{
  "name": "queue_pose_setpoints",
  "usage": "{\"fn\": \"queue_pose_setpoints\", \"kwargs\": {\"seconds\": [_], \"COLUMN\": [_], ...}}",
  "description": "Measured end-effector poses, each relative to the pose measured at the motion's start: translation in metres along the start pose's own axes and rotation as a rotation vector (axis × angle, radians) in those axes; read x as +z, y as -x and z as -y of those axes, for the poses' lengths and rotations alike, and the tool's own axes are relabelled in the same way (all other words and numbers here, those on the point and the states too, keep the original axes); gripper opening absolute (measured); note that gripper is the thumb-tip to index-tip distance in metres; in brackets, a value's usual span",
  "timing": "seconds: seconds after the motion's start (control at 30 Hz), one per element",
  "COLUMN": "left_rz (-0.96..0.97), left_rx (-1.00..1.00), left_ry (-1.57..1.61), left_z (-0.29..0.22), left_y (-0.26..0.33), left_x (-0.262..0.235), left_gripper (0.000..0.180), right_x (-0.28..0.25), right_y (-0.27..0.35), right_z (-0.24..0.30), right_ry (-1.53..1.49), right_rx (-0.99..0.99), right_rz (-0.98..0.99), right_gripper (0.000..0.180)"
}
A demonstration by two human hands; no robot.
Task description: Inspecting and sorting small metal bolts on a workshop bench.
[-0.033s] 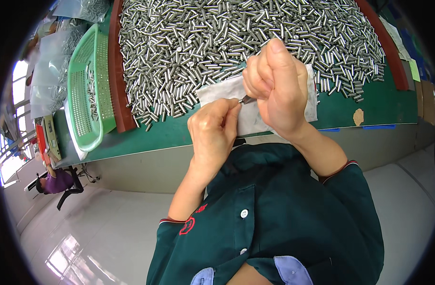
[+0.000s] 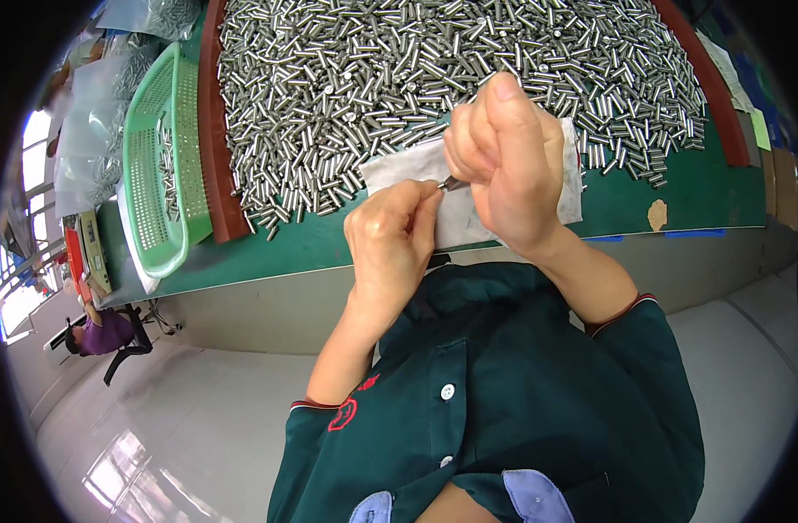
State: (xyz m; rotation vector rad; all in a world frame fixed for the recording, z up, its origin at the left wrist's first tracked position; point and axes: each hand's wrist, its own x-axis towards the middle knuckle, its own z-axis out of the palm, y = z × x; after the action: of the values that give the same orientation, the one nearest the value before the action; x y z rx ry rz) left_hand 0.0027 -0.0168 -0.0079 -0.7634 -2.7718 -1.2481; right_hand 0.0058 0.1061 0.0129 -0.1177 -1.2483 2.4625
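My left hand (image 2: 390,228) is closed in a pinch over the white cloth. Between its thumb and forefinger the end of a small metal pin (image 2: 441,185) shows. My right hand (image 2: 512,166) is a fist with the thumb pointing up. Out of its lower left side comes the dark, narrow tip of a tool (image 2: 454,182), which meets the pin or nearly does; the fingers hide the rest of it. Under both hands a stained white cloth (image 2: 458,218) lies on the green table (image 2: 277,261). Beyond them spreads a heap of short, shiny metal pins (image 2: 373,78).
Dark red rails (image 2: 214,131) border the heap on both sides. At the left stands a green perforated basket (image 2: 142,222) holding some pins, beside clear plastic bags (image 2: 89,139). A tan scrap (image 2: 657,214) lies at the right. A person (image 2: 107,334) sits far left.
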Motion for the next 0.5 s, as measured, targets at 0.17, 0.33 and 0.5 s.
{"fn": "queue_pose_setpoints", "kwargs": {"seconds": [0.17,0.33,0.5], "left_rz": [0.030,-0.021,-0.066], "left_rx": [0.035,0.069,-0.091], "left_ry": [-0.050,-0.035,0.180], "left_z": [-0.0042,-0.0030,-0.0052], "left_y": [-0.0008,-0.0001,0.0031], "left_x": [-0.0034,-0.0020,-0.0084], "left_gripper": [0.007,0.005,0.004], "right_x": [0.0045,0.0046,0.0053], "right_y": [0.0078,0.0001,-0.0022], "right_z": [-0.0047,-0.0045,-0.0021], "right_ry": [0.148,0.127,0.090], "right_rx": [-0.103,-0.083,-0.035], "right_rz": [0.070,0.048,0.015], "right_gripper": [0.038,0.040,0.041]}}
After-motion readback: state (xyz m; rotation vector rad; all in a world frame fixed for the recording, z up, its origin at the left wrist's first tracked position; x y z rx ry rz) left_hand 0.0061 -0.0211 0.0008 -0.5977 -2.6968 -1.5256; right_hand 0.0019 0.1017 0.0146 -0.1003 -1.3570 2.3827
